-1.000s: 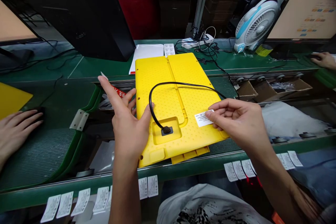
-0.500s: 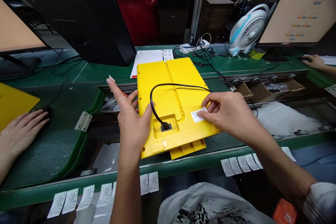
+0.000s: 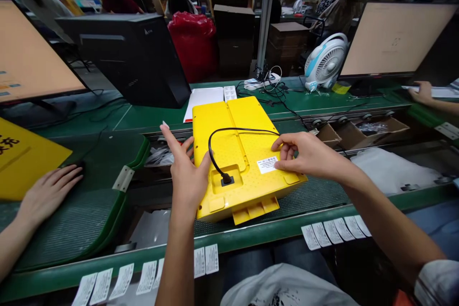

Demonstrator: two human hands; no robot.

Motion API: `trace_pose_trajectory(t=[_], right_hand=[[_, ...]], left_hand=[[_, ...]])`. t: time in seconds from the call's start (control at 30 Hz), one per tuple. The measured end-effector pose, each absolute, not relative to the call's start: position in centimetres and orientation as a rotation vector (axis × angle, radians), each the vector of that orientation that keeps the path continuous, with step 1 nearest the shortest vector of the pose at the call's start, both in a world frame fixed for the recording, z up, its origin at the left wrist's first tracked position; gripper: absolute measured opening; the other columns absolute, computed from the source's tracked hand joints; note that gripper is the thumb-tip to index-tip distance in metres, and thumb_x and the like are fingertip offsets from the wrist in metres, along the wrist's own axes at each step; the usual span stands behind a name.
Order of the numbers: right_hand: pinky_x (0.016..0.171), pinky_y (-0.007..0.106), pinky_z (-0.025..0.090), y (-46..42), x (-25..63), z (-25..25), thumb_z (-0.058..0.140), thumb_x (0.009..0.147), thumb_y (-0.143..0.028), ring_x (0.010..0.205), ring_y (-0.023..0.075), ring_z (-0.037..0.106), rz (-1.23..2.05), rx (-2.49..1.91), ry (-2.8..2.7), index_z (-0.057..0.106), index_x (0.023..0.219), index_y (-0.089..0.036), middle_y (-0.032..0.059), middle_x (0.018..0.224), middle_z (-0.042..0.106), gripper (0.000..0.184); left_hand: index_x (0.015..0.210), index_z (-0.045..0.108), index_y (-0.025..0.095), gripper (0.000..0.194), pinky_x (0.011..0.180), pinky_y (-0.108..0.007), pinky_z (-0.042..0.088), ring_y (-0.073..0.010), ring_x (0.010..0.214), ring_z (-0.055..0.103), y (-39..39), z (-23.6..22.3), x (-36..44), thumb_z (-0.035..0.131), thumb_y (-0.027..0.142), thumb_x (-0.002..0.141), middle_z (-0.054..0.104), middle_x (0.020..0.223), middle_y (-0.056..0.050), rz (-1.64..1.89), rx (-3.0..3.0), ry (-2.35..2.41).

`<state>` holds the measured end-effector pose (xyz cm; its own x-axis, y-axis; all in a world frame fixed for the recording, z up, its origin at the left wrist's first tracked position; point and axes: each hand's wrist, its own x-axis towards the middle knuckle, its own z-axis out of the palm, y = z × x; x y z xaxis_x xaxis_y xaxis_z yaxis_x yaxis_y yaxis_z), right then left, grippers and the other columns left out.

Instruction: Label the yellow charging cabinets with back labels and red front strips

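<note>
Label of white printed paper (image 3: 266, 165) lies low on the right side of the bright yellow, dimpled plastic casing (image 3: 251, 189), and more of its print shows than a second ago, when the right hand (image 3: 311, 155) covered one corner. Mostly laid down flat, I'd judge! The thumb now seems to touch just its right edge; whether that grip pinches it, I can't tell. Left hand (image 3: 188, 177) is spread, unclenched, beside the casing's left edge. Casing sits over the textured green surface (image 3: 319, 197), black rubbery cable (image 3: 240, 128) arching across.
</note>
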<state>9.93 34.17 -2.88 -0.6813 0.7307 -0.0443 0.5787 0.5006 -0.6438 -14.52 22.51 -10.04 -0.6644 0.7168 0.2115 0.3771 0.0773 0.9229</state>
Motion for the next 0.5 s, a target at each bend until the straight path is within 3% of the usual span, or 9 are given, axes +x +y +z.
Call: trace_pose_trajectory(t=[0.2, 0.33, 0.43, 0.5], right_hand=[[0.050, 0.020, 0.040, 35.6, 9.4, -4.6, 0.072, 0.073, -0.017, 0.060, 0.0101, 0.056, 1.030, -1.023, -2.378, 0.069, 0.078, -0.014, -0.0006, 0.068, 0.063, 0.007], [0.051, 0.023, 0.038, 37.5, 9.2, -5.1, 0.078, 0.074, -0.027, 0.059, 0.0112, 0.055, 0.944, -0.930, -2.379, 0.068, 0.071, -0.015, 0.0009, 0.066, 0.064, 0.015], [0.056, 0.026, 0.044, 39.0, 10.1, -7.2, 0.074, 0.082, -0.037, 0.069, 0.0160, 0.061, 0.788, -0.851, -2.218, 0.072, 0.081, -0.017, 0.0043, 0.078, 0.070, 0.020], [0.069, 0.030, 0.052, 39.3, 10.8, -9.8, 0.067, 0.088, -0.044, 0.091, 0.0219, 0.067, 0.777, -0.756, -2.104, 0.074, 0.099, -0.019, 0.0078, 0.101, 0.073, 0.028]], left_hand=[[0.159, -0.013, 0.036, 0.117, 0.109, -0.052, 0.046, -0.0295, 0.124, 0.060, 22.5, -9.6, -14.3, 0.074, 0.028, 0.081, 0.054, 0.146, -0.012, 1.624, 1.052, 2.057], [0.159, -0.012, 0.037, 0.118, 0.110, -0.050, 0.046, -0.0288, 0.123, 0.060, 22.5, -10.0, -15.0, 0.076, 0.032, 0.080, 0.054, 0.146, -0.012, 1.688, 1.037, 1.986], [0.159, -0.008, 0.040, 0.107, 0.110, -0.045, 0.047, -0.0249, 0.125, 0.061, 22.3, -12.3, -15.8, 0.071, 0.042, 0.087, 0.056, 0.144, -0.011, 1.888, 0.982, 1.753], [0.159, -0.006, 0.041, 0.097, 0.110, -0.040, 0.047, -0.0221, 0.126, 0.060, 22.1, -14.5, -15.7, 0.064, 0.049, 0.092, 0.055, 0.146, -0.009, 2.032, 0.896, 1.578]])
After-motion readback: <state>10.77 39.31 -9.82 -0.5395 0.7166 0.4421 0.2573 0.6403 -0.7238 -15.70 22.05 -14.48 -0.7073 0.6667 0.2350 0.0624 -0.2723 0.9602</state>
